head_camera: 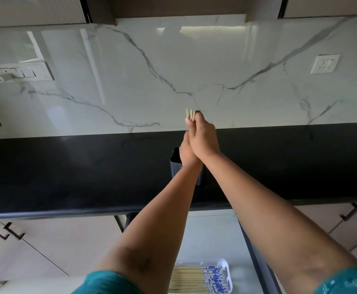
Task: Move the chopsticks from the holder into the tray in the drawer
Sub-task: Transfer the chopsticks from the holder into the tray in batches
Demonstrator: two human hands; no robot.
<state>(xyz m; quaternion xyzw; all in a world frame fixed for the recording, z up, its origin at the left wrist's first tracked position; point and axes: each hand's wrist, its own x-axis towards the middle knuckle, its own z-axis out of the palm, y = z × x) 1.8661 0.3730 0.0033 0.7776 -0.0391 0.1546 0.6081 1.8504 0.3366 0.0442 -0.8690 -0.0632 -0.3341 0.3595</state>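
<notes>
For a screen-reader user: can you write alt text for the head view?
Two hands, the right hand and left hand, grip a few chopsticks together above a dark holder on a black counter. Below, a white tray in the open drawer already holds chopsticks.

Both bare forearms extend forward and converge at the hands; the right hand [203, 139] lies over and against the left hand [187, 152], its fingers curled and raised; the left hand's fingers are largely hidden; teal sleeves cover both upper arms.
</notes>
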